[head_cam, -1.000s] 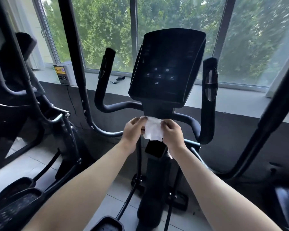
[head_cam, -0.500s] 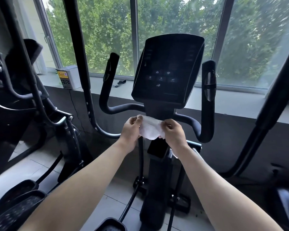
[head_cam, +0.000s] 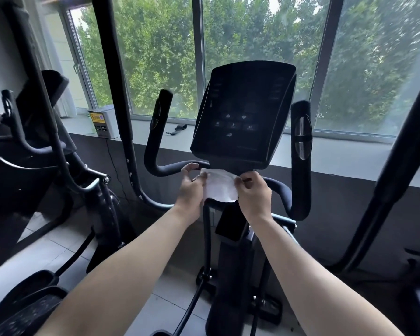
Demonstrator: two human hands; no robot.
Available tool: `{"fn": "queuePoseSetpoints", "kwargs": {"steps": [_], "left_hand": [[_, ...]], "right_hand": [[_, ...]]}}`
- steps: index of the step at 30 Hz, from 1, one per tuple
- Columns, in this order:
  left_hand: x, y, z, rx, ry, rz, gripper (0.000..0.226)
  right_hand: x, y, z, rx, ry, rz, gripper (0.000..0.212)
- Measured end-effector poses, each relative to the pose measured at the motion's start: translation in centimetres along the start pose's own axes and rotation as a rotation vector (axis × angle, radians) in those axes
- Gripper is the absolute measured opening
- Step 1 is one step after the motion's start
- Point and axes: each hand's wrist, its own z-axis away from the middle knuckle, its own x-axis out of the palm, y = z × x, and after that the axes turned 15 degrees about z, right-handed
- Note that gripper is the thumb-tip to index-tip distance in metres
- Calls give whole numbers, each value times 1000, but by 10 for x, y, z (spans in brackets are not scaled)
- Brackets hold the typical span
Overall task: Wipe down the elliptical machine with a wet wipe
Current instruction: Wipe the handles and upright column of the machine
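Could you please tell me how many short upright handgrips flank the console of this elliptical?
2: the left handgrip stands left of the console, and the right handgrip stands to its right. Neither is hidden.

I'm looking at a gym here: an elliptical (head_cam: 230, 267) right in front of me, its console (head_cam: 240, 112) dark, a second machine (head_cam: 46, 151) close on my left, pedals (head_cam: 27, 309) over a tiled floor (head_cam: 46, 253), and a wide window (head_cam: 323, 69) facing green trees (head_cam: 155, 57).
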Motion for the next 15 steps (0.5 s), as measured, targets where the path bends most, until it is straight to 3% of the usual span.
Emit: {"fn": "queuePoseSetpoints", "kwargs": {"steps": [4,8,12,15], "left_hand": [[15,6,3,2,-136,183,22],[20,8,2,109,-318,25,39],[27,17,0,204,-332,-62,42],[29,25,-10,350,-277,-177,30]], "right_hand": [[-2,-10,-8,3,23,-58,5],[-4,-21,-8,-141,-41,-136,12],[-3,-29,-16,-185,-184,-152,27],[-4,-32,-22,-300,59,-29,26]]}}
